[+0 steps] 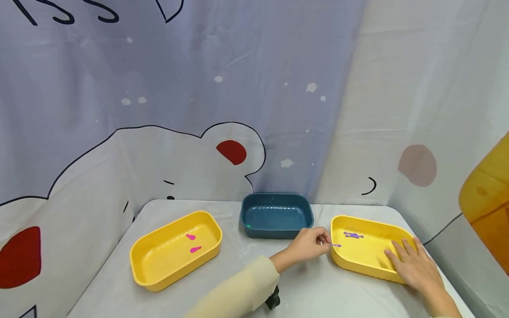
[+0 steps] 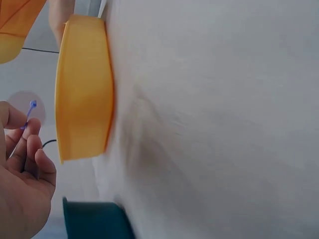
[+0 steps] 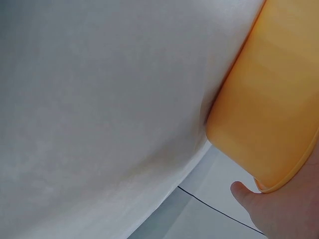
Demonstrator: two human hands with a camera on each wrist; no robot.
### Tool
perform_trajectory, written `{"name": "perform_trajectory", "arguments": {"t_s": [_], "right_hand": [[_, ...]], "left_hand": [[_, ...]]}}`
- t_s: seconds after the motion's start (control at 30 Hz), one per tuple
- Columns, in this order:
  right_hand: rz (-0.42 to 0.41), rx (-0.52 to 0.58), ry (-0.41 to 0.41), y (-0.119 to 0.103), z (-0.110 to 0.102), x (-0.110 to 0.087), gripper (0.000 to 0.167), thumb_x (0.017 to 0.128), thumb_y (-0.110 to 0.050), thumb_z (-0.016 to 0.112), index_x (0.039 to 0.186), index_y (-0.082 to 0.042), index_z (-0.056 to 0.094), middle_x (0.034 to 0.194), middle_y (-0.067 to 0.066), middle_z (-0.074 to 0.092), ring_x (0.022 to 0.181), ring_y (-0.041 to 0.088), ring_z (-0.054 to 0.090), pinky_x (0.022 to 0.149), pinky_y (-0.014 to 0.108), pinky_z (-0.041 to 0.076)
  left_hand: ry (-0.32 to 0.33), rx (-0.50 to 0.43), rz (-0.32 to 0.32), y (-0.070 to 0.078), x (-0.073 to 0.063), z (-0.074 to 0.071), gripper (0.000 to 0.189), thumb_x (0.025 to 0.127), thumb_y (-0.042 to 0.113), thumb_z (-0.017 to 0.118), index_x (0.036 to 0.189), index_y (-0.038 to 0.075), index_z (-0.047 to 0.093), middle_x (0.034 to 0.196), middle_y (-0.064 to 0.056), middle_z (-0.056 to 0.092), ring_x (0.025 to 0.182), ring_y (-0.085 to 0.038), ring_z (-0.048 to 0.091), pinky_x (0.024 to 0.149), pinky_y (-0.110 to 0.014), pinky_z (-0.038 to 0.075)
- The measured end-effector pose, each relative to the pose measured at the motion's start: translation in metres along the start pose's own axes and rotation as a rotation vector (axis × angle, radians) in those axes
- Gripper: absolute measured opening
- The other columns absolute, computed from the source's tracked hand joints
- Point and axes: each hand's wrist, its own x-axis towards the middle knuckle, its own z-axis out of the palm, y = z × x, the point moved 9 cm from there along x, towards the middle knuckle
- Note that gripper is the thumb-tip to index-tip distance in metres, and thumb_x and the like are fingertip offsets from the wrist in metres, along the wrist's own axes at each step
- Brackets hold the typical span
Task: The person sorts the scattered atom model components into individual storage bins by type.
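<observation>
Between thumb and fingertips my left hand (image 1: pixel 310 244) pinches a thin purple stick (image 1: pixel 336 245) with a small knob at its tip, held at the left rim of the right yellow tray (image 1: pixel 367 263). In the left wrist view the stick (image 2: pixel 31 112) stands out past the fingertips. Several similar purple sticks (image 1: pixel 353 235) lie together inside that tray. My right hand (image 1: pixel 416 265) rests over the tray's right end with its fingers spread and reaching inside. The right wrist view shows its thumb (image 3: pixel 241 193) outside the tray's wall (image 3: pixel 269 99).
A dark teal tray (image 1: pixel 274 233) stands at the back middle, with a small green piece (image 1: pixel 248 226) in its corner. Another yellow tray (image 1: pixel 175 276) at the left holds two pink pieces (image 1: pixel 195 249). A printed curtain (image 1: pixel 278 110) hangs behind the white-covered table (image 1: pixel 302 291).
</observation>
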Motion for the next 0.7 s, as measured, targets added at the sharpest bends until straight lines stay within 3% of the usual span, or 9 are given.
{"name": "perform_trajectory", "arguments": {"t_s": [0.13, 0.33, 0.7], "right_hand": [[0.006, -0.006, 0.004, -0.002, -0.003, -0.001, 0.081, 0.107, -0.059, 0.025, 0.149, 0.009, 0.036, 0.152, 0.042, 0.023, 0.148, 0.055, -0.011, 0.106, 0.08, 0.013], [-0.001, -0.01, 0.026, -0.005, -0.001, -0.002, 0.078, 0.107, -0.057, 0.026, 0.15, 0.008, 0.037, 0.153, 0.041, 0.023, 0.149, 0.053, -0.01, 0.106, 0.08, 0.014], [0.005, -0.032, 0.043, -0.003, -0.003, -0.004, 0.079, 0.107, -0.058, 0.026, 0.148, 0.008, 0.039, 0.153, 0.041, 0.026, 0.149, 0.055, -0.002, 0.106, 0.079, 0.016]], "left_hand": [[-0.023, 0.05, -0.027, 0.009, 0.015, 0.01, 0.01, 0.089, 0.01, 0.069, 0.09, 0.019, 0.065, 0.077, 0.014, 0.057, 0.069, 0.002, 0.049, 0.062, -0.011, 0.043], [-0.006, 0.148, -0.091, 0.015, 0.034, 0.018, 0.009, 0.089, 0.014, 0.07, 0.089, 0.022, 0.066, 0.076, 0.016, 0.057, 0.068, 0.001, 0.05, 0.06, -0.011, 0.043], [-0.011, 0.054, -0.162, 0.016, 0.057, 0.032, 0.011, 0.09, 0.01, 0.071, 0.087, 0.02, 0.066, 0.077, 0.013, 0.057, 0.071, -0.001, 0.052, 0.064, -0.013, 0.046]]}}
